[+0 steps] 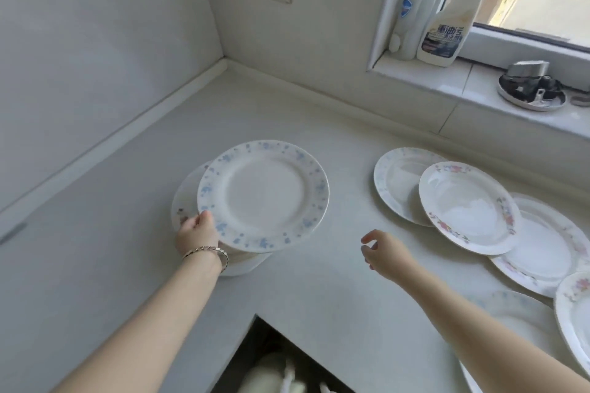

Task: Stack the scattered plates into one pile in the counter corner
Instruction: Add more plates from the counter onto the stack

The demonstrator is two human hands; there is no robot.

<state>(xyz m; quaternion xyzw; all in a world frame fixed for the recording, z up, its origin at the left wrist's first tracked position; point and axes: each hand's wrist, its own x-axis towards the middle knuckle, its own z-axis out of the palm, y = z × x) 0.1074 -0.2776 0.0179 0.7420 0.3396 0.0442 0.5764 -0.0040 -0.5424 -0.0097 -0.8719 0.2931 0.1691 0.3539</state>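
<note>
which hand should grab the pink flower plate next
Right. The right hand is free, loosely open, and nearest the pink-flowered plate. The left hand is busy gripping the blue-patterned plate at the pile.

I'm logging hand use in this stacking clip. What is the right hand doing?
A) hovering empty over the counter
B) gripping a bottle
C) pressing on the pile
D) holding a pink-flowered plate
A: the right hand hangs over the counter, fingers loosely curled and touching nothing; only the left hand holds a plate, the blue plate.
</note>
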